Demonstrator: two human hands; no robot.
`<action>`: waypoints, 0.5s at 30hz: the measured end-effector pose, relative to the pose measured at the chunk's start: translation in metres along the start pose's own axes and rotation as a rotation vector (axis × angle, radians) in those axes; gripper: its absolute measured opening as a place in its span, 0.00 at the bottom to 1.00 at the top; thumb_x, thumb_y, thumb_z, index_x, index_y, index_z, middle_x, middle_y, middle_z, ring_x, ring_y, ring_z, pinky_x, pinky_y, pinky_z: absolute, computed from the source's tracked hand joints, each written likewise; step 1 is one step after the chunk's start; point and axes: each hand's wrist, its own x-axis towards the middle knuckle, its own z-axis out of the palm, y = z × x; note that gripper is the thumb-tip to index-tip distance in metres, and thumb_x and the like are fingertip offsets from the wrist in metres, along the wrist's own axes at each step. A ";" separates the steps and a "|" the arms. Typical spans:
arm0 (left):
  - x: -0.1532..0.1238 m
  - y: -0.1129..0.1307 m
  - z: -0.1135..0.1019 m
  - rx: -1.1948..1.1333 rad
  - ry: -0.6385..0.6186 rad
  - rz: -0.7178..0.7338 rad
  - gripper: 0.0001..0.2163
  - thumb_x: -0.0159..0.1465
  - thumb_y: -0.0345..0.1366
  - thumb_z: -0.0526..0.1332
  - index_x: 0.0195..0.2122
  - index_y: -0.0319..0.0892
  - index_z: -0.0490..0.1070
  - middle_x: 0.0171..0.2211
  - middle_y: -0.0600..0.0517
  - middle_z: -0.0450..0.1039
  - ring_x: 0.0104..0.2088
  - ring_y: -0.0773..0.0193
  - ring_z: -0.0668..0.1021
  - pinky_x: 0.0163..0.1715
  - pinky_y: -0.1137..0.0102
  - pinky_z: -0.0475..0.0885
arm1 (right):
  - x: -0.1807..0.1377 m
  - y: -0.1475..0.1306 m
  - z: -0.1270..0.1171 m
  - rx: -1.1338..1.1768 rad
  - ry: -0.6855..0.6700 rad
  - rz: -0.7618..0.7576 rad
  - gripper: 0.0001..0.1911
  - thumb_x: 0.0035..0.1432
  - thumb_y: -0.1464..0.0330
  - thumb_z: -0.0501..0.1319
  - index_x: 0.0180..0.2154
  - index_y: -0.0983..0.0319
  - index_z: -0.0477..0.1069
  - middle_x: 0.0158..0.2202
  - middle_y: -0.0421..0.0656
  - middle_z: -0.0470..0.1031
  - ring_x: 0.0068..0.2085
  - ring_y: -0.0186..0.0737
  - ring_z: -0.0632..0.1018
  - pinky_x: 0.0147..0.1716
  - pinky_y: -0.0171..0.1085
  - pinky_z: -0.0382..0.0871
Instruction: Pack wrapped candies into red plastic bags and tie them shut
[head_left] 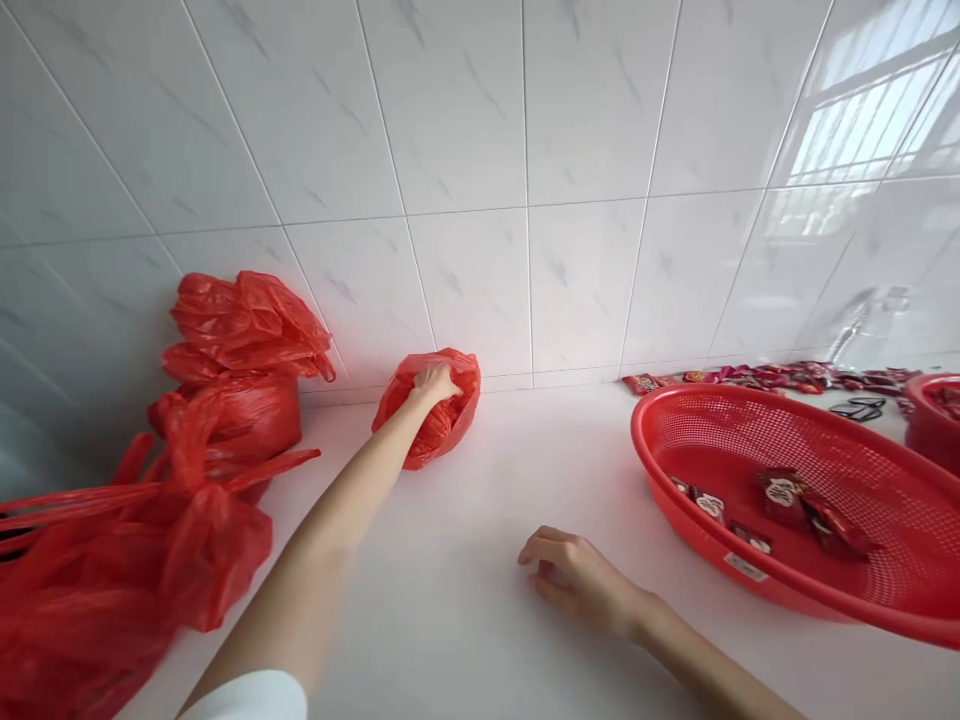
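Observation:
My left hand [436, 382] reaches into the mouth of a red plastic bag [456, 440] that stands against the tiled wall. Crumpled red plastic shows inside this bag, below the hand. The fingers are mostly hidden, so whether they grip anything does not show. Over the white counter, my right hand [574, 575] is held with loosely bent fingers, the thumb apart from them and nothing between. A large red mesh basket [709, 555] is to its right, with several dark-red wrapped packets [784, 498] lying in it.
Knotted red plastic bags [112, 590] and a stack of more red bags [247, 400] fill the left side. Small red packets [772, 378] line the wall at the right, near a black item [859, 408]. Another red container [934, 425] stands at the right edge.

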 end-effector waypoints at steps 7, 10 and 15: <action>-0.015 -0.001 -0.046 -0.220 -0.097 0.018 0.13 0.48 0.40 0.73 0.33 0.42 0.76 0.40 0.46 0.82 0.45 0.49 0.82 0.43 0.65 0.75 | -0.001 0.001 0.003 -0.019 -0.001 -0.002 0.25 0.61 0.72 0.56 0.60 0.61 0.67 0.51 0.51 0.74 0.38 0.42 0.79 0.40 0.43 0.72; -0.029 -0.003 -0.057 -0.335 -0.129 0.071 0.08 0.53 0.40 0.67 0.31 0.42 0.77 0.34 0.49 0.82 0.36 0.54 0.83 0.37 0.67 0.76 | 0.001 0.003 0.005 -0.002 0.014 -0.007 0.24 0.62 0.72 0.55 0.60 0.59 0.66 0.52 0.50 0.74 0.37 0.40 0.79 0.39 0.42 0.72; -0.047 -0.014 -0.064 -0.336 0.102 0.053 0.10 0.58 0.39 0.58 0.23 0.42 0.71 0.27 0.50 0.78 0.35 0.55 0.80 0.36 0.67 0.71 | 0.003 0.004 0.004 0.032 0.028 -0.004 0.21 0.62 0.71 0.56 0.56 0.60 0.69 0.50 0.49 0.74 0.37 0.40 0.78 0.39 0.42 0.72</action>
